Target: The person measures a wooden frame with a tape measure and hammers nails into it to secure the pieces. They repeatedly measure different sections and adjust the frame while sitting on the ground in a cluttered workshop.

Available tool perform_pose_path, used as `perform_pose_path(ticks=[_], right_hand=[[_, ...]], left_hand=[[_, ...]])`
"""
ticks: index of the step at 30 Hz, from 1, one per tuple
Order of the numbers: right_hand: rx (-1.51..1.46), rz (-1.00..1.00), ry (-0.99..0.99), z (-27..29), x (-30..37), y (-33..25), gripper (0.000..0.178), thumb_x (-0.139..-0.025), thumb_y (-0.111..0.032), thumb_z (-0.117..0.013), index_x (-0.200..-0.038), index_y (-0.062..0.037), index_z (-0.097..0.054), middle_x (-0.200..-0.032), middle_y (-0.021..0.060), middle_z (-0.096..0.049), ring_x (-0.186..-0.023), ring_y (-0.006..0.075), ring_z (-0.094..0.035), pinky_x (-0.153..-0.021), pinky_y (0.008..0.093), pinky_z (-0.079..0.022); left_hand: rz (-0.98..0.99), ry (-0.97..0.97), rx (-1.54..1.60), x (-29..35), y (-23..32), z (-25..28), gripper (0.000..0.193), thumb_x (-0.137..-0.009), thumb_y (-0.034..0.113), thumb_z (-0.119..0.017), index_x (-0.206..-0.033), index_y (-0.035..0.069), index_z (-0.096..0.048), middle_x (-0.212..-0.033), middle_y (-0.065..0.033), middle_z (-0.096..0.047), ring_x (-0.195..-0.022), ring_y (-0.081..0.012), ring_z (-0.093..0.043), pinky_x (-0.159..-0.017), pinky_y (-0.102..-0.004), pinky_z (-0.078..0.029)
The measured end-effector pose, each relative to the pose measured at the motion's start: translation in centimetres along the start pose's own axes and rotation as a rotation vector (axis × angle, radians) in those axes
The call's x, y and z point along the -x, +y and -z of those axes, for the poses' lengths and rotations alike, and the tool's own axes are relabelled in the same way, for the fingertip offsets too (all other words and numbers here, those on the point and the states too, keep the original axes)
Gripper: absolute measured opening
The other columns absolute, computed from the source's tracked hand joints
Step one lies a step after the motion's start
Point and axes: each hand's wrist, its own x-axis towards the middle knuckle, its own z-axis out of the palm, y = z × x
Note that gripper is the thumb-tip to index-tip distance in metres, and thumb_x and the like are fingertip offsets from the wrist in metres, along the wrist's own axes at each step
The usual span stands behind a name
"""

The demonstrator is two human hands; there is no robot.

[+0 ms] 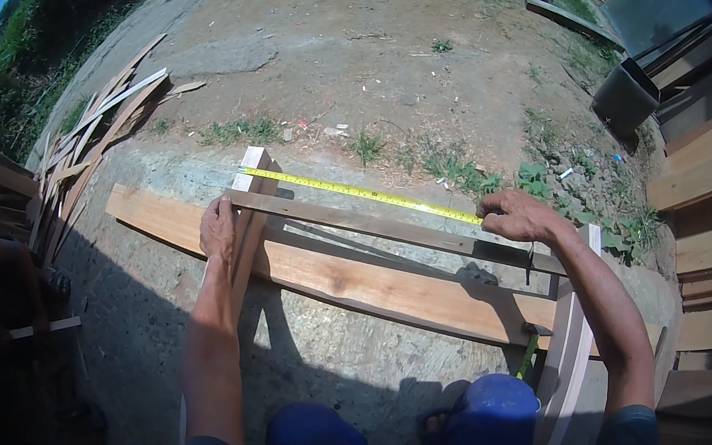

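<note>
the yellow tape (360,193), spanning from the left post (253,228) beside the crosspiece (374,225), is pinched by the right hand's (521,217) fingers; the post is clasped by the left hand's (218,227). tape should be held taut, parallel.

Matt wooden crossbar (391,230); rough ground (350,67)

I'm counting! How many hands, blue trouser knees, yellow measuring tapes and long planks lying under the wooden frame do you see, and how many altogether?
Hands: 2 (left hand, right hand)
Blue trouser knees: 2 (left knee, right knee)
Yellow measuring tape: 1
Long plank: 1
Total: 6
</note>
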Motion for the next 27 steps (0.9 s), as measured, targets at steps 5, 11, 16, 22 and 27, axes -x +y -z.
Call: perform_pose_path(ticks=[5,11,16,22,27], right_hand=[[0.114,-0.076,0.131,-0.1,5.2,8.3,0.041,-0.082,-0.030,-0.057,-0.117,-0.0112,-0.069,-0.113,0.0177,-0.067,-0.109,0.0346,-0.063,-0.094,0.0466,-0.049],[0.229,-0.288,0.264,-0.7,14.7,20.4,0.035,-0.083,-0.029,-0.060,-0.114,-0.0149,-0.068,-0.113,0.0139,-0.065,-0.113,0.0339,-0.061,-0.097,0.0460,-0.048],[0.250,-0.354,0.281,-1.8,17.7,26.4,0.028,-0.081,-0.025,-0.064,-0.107,-0.0151,-0.070,-0.107,0.0130,-0.067,-0.106,0.0331,-0.064,-0.092,0.0453,-0.050],[0.293,-0.356,0.146,-1.5,16.3,27.2,0.028,-0.084,-0.028,-0.069,-0.110,-0.0184,-0.067,-0.104,0.0118,-0.068,-0.103,0.0336,-0.065,-0.087,0.0468,-0.051],[0.290,-0.359,0.169,-2.3,17.0,28.0,0.026,-0.087,-0.029,-0.065,-0.111,-0.0188,-0.067,-0.105,0.0119,-0.068,-0.103,0.0328,-0.066,-0.086,0.0466,-0.052]], left_hand=[[-0.115,-0.107,0.075,-0.9,-3.5,-1.2,0.049,-0.105,0.039,-0.046,-0.129,0.000,-0.061,-0.116,-0.0150,-0.068,-0.104,-0.0260,-0.063,-0.091,-0.0363,-0.048],[-0.182,-0.081,0.102,-2.1,-4.5,-0.8,0.052,-0.105,0.040,-0.045,-0.134,-0.001,-0.057,-0.127,-0.0192,-0.064,-0.116,-0.0322,-0.060,-0.099,-0.0377,-0.045],[-0.179,-0.152,-0.028,-1.2,-2.6,-0.5,0.055,-0.104,0.047,-0.044,-0.123,-0.001,-0.061,-0.111,-0.0188,-0.068,-0.099,-0.0335,-0.061,-0.088,-0.0420,-0.045],[-0.184,-0.099,-0.021,-0.8,-2.3,0.3,0.057,-0.105,0.049,-0.043,-0.125,-0.001,-0.061,-0.110,-0.0183,-0.068,-0.098,-0.0334,-0.061,-0.088,-0.0424,-0.045],[-0.221,-0.087,-0.034,0.4,-1.1,-0.4,0.056,-0.106,0.048,-0.042,-0.126,-0.001,-0.060,-0.112,-0.0185,-0.068,-0.099,-0.0325,-0.062,-0.089,-0.0419,-0.046]])
